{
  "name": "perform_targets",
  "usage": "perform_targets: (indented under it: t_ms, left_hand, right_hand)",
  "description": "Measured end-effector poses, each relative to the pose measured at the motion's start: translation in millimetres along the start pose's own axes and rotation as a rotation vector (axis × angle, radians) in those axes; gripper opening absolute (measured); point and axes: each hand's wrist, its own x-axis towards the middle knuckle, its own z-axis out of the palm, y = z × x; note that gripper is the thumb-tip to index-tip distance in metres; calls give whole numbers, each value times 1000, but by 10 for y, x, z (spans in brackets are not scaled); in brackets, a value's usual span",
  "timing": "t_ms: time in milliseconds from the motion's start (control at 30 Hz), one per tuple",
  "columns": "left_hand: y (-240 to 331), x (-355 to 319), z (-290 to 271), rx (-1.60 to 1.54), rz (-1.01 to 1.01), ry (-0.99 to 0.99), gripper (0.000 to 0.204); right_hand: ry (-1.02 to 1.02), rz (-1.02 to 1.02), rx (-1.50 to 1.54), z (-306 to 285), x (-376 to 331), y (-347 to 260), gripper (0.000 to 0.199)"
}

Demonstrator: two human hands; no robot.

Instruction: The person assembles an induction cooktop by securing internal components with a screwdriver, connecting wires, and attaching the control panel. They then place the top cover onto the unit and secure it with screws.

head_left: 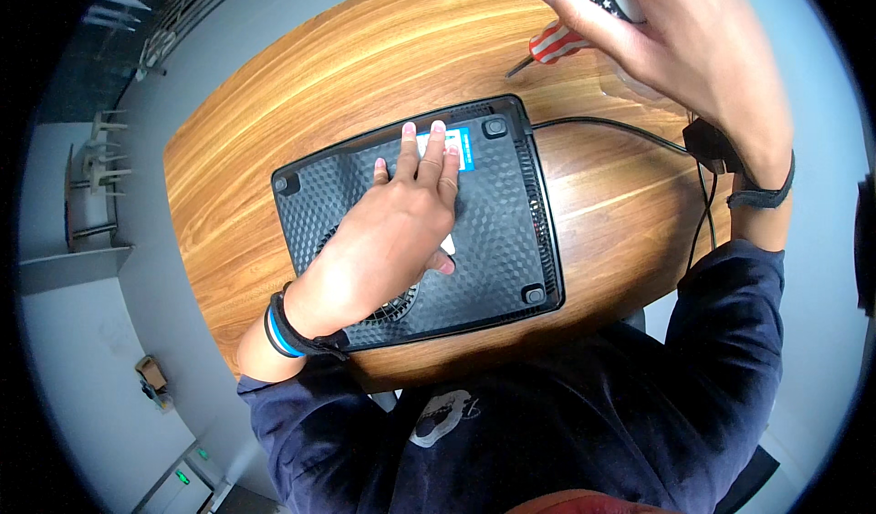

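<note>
Black device (511, 213), flipped bottom-up with a honeycomb-textured underside, rubber feet at its corners and a round vent grille, lies in the middle of a wood-grain bench (301, 85) with rounded edges. Pale grey floor surrounds the bench, with chairs off at the far left. The left hand (392, 231) lies flat on the device, fingers (429, 153) spread open and pressing near a blue label (464, 149). The right hand (693, 48) is raised above the bench's far right edge, closed around a screwdriver (570, 35) with a striped handle. A black cable (620, 129) runs from the device to a small adapter (710, 146).
</note>
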Motion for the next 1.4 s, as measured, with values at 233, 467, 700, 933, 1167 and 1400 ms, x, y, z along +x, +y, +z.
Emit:
perform_targets:
  t_ms: [233, 467, 700, 933, 1167, 1400]
  left_hand:
    - [-20, 11, 8, -7, 27, 9, 124]
    - [-3, -16, -32, -37, 13, -2, 124]
    - [-36, -123, -120, -243, 7, -10, 113]
    - [354, -331, 8, -162, 67, -138, 99]
    - [442, -260, 35, -79, 69, -204, 109]
    - [415, -270, 41, -134, 68, -215, 107]
  right_hand:
    - [76, 69, 241, 880, -336, 394, 35]
    - [-85, 94, 537, 1490, -871, 326, 38]
    - [-181, 52, 599, 1718, -972, 245, 49]
    - [-219, 140, 608, 1458, -948, 1020, 19]
    - [-479, 340, 474, 1643, -1391, 1605, 33]
    - [-661, 396, 511, 1790, -1370, 1621, 43]
